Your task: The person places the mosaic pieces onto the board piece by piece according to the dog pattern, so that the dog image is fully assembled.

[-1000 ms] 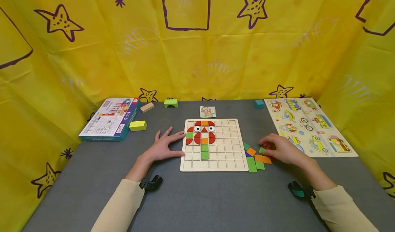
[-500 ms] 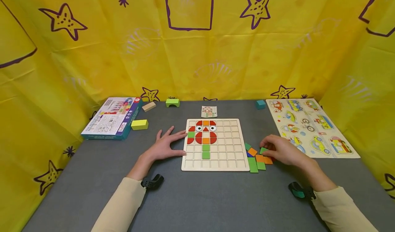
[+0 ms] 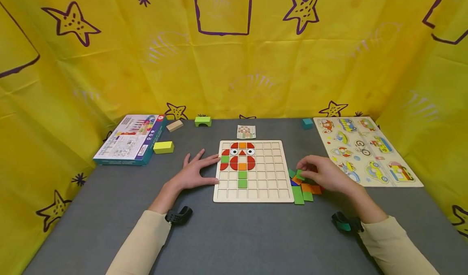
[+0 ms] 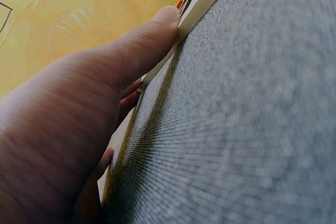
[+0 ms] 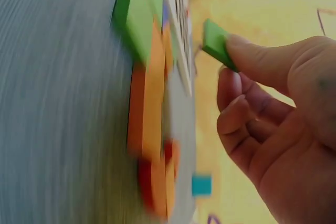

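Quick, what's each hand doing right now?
Left hand: open, touching the board's edge.
Right hand: closed, pinching a green tile.

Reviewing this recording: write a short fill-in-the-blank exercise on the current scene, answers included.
1. A flat green tile is pinched by the ____.
2. The left hand touches the ____ edge of the pale wooden grid board.
3. Below the lower orange square tile, the board holds ____ green square tiles in a column.
Missing words: right hand; left; two.
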Demonstrator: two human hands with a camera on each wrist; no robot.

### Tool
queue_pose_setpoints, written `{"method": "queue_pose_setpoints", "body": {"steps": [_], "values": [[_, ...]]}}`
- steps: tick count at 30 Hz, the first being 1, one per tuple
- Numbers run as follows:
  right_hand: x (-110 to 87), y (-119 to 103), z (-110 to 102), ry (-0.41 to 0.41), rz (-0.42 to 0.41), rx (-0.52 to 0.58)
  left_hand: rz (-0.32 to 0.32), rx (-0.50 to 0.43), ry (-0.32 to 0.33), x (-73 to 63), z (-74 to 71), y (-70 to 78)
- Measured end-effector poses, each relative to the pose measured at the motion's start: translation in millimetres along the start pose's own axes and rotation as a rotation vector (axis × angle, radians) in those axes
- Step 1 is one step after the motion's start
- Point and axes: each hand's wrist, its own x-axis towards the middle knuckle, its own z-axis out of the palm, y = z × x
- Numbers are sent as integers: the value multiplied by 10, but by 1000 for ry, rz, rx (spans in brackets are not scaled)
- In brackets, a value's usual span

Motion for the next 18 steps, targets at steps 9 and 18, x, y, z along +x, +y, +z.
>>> {"method": "queue_pose_setpoints", "body": {"steps": [9,18], "values": [[306,-381,381,-50,-119,75,-3,1,-7,1,-28,-12],[565,-750,728,-153,-204,119,10,-9,-5,0,-15,-13]]}}
